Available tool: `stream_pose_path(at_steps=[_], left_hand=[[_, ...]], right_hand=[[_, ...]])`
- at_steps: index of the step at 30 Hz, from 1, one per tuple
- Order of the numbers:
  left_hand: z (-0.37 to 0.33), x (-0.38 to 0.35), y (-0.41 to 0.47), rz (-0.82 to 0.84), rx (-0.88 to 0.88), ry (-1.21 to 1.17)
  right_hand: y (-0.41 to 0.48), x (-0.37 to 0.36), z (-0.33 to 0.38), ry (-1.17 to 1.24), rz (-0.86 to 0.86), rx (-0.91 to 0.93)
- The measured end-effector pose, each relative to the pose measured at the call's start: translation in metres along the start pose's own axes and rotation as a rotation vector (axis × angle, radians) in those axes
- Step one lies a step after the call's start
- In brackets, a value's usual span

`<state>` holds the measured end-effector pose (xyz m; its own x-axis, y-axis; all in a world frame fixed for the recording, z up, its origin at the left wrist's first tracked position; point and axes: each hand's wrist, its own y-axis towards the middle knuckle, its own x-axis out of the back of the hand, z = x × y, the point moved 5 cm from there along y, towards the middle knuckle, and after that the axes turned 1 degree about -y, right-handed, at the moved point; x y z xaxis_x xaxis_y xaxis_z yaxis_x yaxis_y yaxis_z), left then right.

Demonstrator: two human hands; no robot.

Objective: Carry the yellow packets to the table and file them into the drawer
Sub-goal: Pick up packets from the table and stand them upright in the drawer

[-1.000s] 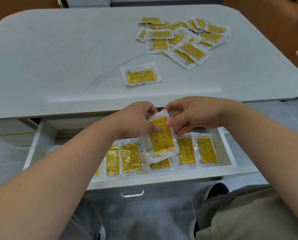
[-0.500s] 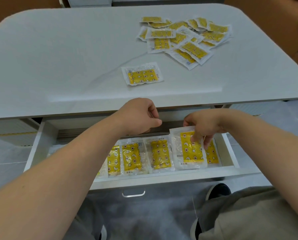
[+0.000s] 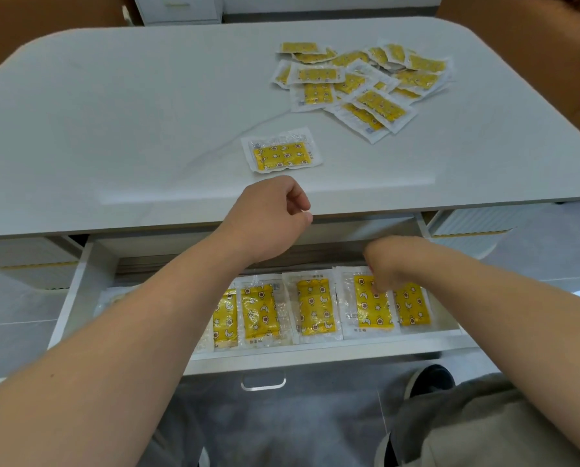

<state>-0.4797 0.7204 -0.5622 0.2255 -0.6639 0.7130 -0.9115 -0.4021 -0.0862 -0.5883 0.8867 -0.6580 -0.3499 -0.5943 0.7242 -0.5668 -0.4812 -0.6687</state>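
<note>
The open white drawer (image 3: 315, 357) under the table holds a row of several yellow packets standing side by side. My right hand (image 3: 388, 264) is inside the drawer, fingers pinching the top of the second packet from the right (image 3: 371, 311). My left hand (image 3: 270, 219) hovers over the table's front edge, fingers curled shut with nothing in them. A single yellow packet (image 3: 281, 154) lies flat on the table just beyond my left hand. A loose pile of several yellow packets (image 3: 366, 84) sits at the far right of the tabletop.
The white table (image 3: 113, 129) has rounded corners. The drawer handle (image 3: 263, 382) faces me, above my knees. My shoe (image 3: 430, 379) rests on the grey floor below the drawer. A white cabinet (image 3: 177, 8) stands behind the table.
My right hand carried the packet from mid-air down into the drawer's row at the right. My left hand let go of it and rose to the table edge.
</note>
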Motion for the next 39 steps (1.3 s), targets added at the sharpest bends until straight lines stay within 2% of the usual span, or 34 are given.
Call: stream_pose_path(at_steps=[3,6,8,11,14,16,18,22,26,28,31,33,37,39], left_hand=[[0.000,0.006,0.007,-0.099,-0.029,0.052],[0.003,0.013,0.017,-0.187,-0.077,0.169],[0.005,0.015,0.024,-0.215,-0.087,0.276],[0.008,0.012,0.036,-0.156,-0.070,0.474],[0.016,0.002,0.049,-0.029,-0.061,0.634],[0.023,-0.003,0.053,0.034,-0.036,0.655],[0.027,-0.005,0.053,0.044,-0.028,0.652],[0.017,0.004,0.045,-0.075,-0.103,0.728],[0.016,0.009,0.037,-0.138,-0.135,0.777],[0.018,0.010,0.034,-0.140,-0.139,0.815],[0.020,0.014,0.031,-0.155,-0.114,0.760],[0.022,0.016,0.028,-0.150,-0.089,0.686],[0.026,0.018,0.022,-0.107,-0.020,0.549],[0.026,0.019,0.018,-0.098,-0.006,0.542]], right_hand=[[-0.015,0.026,0.004,0.066,0.001,0.086],[-0.043,0.062,0.004,0.451,-0.014,0.200],[-0.056,0.085,0.001,0.649,-0.110,0.245],[-0.054,0.112,-0.016,0.802,-0.395,0.203],[-0.031,0.126,-0.035,0.729,-0.705,0.094],[-0.009,0.125,-0.044,0.591,-0.806,-0.012],[0.014,0.120,-0.047,0.534,-0.747,-0.085],[0.045,0.104,-0.053,0.463,-0.629,-0.072],[0.037,0.108,-0.056,0.459,-0.804,-0.105],[0.027,0.116,-0.047,0.343,-0.877,-0.111],[0.021,0.115,-0.027,0.219,-0.855,-0.097],[0.020,0.113,-0.019,0.247,-0.851,-0.061],[0.014,0.116,-0.015,0.412,-0.950,0.008],[0.012,0.113,-0.017,0.501,-0.915,-0.018]])
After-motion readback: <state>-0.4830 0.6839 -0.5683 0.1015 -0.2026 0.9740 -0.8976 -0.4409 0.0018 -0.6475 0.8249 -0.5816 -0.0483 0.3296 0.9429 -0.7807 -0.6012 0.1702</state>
